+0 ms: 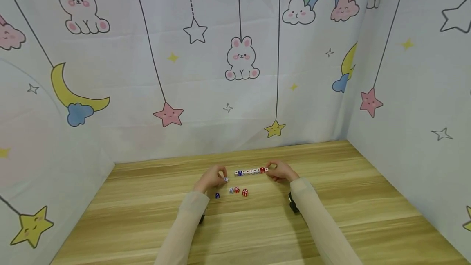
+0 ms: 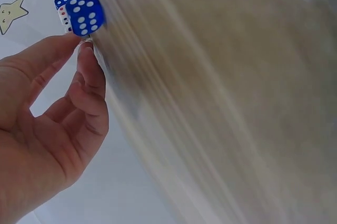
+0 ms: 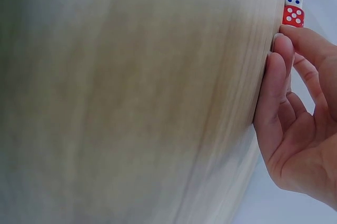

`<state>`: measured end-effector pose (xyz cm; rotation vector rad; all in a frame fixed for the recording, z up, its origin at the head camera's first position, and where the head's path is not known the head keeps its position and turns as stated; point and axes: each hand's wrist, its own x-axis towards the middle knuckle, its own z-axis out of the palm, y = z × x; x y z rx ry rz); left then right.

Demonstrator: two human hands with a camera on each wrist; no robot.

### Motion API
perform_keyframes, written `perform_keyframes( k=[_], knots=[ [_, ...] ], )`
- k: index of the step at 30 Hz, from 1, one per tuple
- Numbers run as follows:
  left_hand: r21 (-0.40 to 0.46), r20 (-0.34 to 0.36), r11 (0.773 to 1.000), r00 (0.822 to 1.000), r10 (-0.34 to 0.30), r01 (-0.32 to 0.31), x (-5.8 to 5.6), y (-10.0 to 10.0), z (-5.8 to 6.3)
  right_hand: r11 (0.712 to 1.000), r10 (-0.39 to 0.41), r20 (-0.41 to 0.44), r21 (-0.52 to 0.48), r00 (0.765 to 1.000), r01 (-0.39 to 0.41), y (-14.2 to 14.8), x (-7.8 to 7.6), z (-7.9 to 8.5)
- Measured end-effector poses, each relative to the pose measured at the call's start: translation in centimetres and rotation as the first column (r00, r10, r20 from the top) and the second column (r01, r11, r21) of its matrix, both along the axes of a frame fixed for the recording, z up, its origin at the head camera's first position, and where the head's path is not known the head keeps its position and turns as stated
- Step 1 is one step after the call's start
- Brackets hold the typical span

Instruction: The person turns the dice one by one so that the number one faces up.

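Observation:
A straight row of small dice (image 1: 251,171), mostly white with one blue die (image 1: 240,173) and one red die (image 1: 262,170), lies on the wooden table. My left hand (image 1: 213,177) pinches a white die (image 1: 226,179) between thumb and fingertips, just left of the row and nearer to me. In the left wrist view that die is almost wholly hidden, behind a loose blue die (image 2: 86,14). At the row's right end my right hand (image 1: 280,171) pinches the last white die (image 1: 266,170). The right wrist view shows its fingertips beside the red die (image 3: 293,16).
Several loose dice lie in front of the row: a blue one (image 1: 217,195), a white one (image 1: 231,190) and two red ones, one of them (image 1: 245,192) farther right. Behind the table (image 1: 250,232) hangs a printed cloth (image 1: 206,134), with more cloth at both sides.

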<state>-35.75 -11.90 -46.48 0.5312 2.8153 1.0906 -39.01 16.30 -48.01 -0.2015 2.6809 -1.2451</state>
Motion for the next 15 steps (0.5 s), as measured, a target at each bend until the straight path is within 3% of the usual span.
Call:
perform_keyframes(
  k=[6, 15],
  knots=[
    [0.029, 0.026, 1.0, 1.0, 0.003, -0.004, 0.06, -0.11, -0.01, 1.0, -0.011, 0.004, 0.002, 1.0, 0.011, -0.1, 0.27, 0.13],
    [-0.037, -0.019, 0.999, 1.0, -0.017, 0.017, -0.08, -0.1, -0.1, 1.0, -0.013, 0.006, -0.008, 1.0, 0.013, -0.13, 0.24, 0.14]
  ],
)
